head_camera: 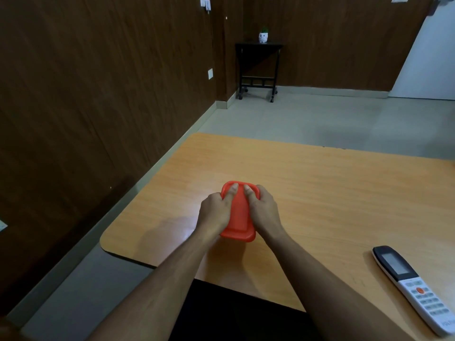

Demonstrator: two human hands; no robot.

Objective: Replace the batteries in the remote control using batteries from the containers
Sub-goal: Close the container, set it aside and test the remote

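An orange-red lidded container [239, 215] rests on the wooden table [320, 188], near its left side. My left hand [216, 210] grips the container's left side, thumb pressed on the lid. My right hand [263, 209] grips its right side, thumb also on the lid. The lid is on, so the contents are hidden. A white remote control [416, 289] with a dark screen end lies face up at the table's near right, apart from both hands.
The table's left edge [138, 205] runs beside a strip of floor and a dark wood-panelled wall. Across the room, a small black wheeled stand [258, 70] carries a white pot with a plant [263, 36]. A white door [428, 65] is at far right.
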